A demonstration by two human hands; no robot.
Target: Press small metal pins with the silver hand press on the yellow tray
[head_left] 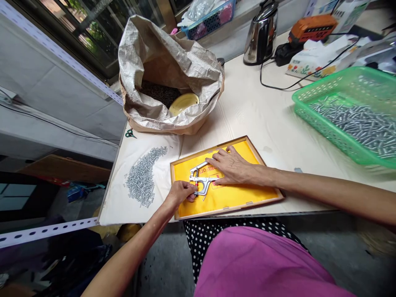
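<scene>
Silver pliers [202, 180] sit over the yellow tray [247, 192] on the worktop [247, 107]; right hand [232, 167] grips the handles, left hand [183, 192] pinched at the head, can't tell on what; metal pins [140, 179] piled left, green basket [324, 138] far right

Behind the yellow tray [247, 198] a tall sack [206, 68] blocks the way; at the tray's left, a heap of metal pins [142, 181]. Past its far right corner, the tabletop [250, 109] gives passage, short of the green basket [328, 142]; the right forearm [321, 190] bars its right edge.
</scene>
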